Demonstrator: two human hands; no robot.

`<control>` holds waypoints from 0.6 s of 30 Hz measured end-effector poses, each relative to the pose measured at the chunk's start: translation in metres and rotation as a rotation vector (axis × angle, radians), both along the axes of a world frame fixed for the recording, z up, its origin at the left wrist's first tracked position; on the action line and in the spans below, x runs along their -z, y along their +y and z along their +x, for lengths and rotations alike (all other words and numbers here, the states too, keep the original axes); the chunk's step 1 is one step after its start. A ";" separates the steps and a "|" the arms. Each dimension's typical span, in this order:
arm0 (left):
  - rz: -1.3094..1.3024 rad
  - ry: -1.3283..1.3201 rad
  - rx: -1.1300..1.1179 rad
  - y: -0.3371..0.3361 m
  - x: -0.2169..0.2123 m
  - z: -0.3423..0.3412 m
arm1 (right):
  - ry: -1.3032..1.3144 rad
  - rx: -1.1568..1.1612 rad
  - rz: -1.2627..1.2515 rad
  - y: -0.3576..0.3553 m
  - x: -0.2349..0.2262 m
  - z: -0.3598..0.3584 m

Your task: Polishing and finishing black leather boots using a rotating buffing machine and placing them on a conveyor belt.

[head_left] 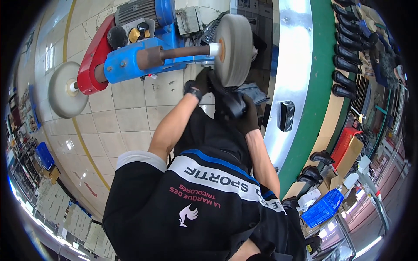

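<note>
A black shoe [234, 102] is between my hands, right under the pale buffing wheel [234, 50]. Its upper end lies against or very close to the wheel's lower edge; I cannot tell which. My left hand [203, 81], in a black glove with a dark band at the wrist, closes on the shoe's left end. Gloved in black too, my right hand [249, 116] wraps the other end from the right. Dark glove and dark shoe blend, so single fingers are hard to make out. The wheel's side looks smeared, as if spinning.
A blue shaft housing [126, 61] with a red guard [93, 56] carries a second wheel [67, 90] at left. A motor [137, 13] sits behind. On the metal rail [298, 56] at right lies a black block [286, 116]. Beyond, black shoes [346, 63] line a green-edged bench.
</note>
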State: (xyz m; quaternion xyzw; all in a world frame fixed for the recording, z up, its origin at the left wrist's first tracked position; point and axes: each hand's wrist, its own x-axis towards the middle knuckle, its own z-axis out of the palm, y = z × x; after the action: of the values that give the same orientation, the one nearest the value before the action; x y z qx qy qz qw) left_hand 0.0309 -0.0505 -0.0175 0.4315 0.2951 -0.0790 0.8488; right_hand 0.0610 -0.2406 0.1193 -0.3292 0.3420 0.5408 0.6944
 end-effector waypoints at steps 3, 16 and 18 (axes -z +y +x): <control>0.351 -0.054 -0.242 0.016 -0.011 -0.017 | 0.168 0.066 -0.016 0.010 -0.008 0.001; 1.547 -0.535 0.230 -0.023 -0.207 0.066 | -0.260 -0.041 -0.039 0.039 -0.024 -0.051; 1.709 -0.630 0.378 -0.041 -0.203 0.079 | -0.100 0.145 0.085 0.033 -0.009 -0.051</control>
State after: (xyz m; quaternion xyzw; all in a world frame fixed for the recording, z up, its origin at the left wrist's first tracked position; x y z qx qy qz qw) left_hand 0.1098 -0.0918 0.1858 0.9526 -0.0662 0.1488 0.2569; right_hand 0.0097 -0.2075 0.1283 -0.3004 0.3068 0.4861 0.7611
